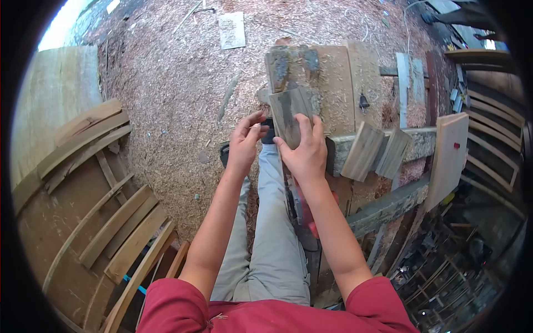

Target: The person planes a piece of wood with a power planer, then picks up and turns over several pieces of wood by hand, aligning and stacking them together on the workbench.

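Observation:
My right hand (307, 145) grips the near end of a short, weathered wooden board (290, 108), with the thumb at its near left corner and fingertips over the top and right side. The board's far end lies by a rough, stained block (288, 66). Just left of the board, my left hand (246, 145) is raised with fingers bent and apart, holding nothing. Two similar short boards (362, 151) (392, 154) lean on a beam to the right. Something red (308, 213), partly hidden by my right forearm, sits beside my leg.
Wood shavings (172, 83) cover the ground. Curved wooden pieces (119, 222) are stacked on the left, and slatted frames (494, 133) stand on the right. A pale panel (447, 158) stands upright near the beam (422, 141). Another person's leg (461, 18) shows at top right.

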Demonstrator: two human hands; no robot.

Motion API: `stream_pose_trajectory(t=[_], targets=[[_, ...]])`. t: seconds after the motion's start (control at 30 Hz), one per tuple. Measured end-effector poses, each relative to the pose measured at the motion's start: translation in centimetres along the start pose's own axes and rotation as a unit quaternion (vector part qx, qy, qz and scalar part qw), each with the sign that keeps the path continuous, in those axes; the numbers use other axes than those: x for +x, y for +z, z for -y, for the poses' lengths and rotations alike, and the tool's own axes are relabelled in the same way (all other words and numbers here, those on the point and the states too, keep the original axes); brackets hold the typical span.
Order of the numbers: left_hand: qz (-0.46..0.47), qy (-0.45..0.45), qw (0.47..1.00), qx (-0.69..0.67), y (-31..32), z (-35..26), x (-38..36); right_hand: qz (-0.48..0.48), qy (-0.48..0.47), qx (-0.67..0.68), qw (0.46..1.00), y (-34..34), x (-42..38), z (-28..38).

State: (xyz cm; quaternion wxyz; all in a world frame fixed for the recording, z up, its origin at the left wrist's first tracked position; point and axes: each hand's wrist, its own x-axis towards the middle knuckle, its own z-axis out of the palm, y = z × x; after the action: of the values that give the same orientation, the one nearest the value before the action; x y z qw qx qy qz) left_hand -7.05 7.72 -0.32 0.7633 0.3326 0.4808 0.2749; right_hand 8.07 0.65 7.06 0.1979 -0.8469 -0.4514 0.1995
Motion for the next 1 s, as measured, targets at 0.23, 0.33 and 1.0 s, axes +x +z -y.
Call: stream_pose_trajectory(t=[0.23, 0.33, 1.0], targets=[[0.071, -0.015, 0.996, -0.046, 0.3, 0.2, 0.7, -0.010, -0.002, -0.035, 0.999, 1.8, 0.4, -0.9], [0.067, -0.009, 0.997, -0.048, 0.4, 0.3, 0.7, -0.013, -0.013, -0.045, 0.999, 1.7, 0.7, -0.5], [0.032, 0.066, 0.991, 0.114, -0.9, -3.6, 3.6, -0.013, -0.001, -0.046, 0.999, 2.2, 1.1, 0.0]])
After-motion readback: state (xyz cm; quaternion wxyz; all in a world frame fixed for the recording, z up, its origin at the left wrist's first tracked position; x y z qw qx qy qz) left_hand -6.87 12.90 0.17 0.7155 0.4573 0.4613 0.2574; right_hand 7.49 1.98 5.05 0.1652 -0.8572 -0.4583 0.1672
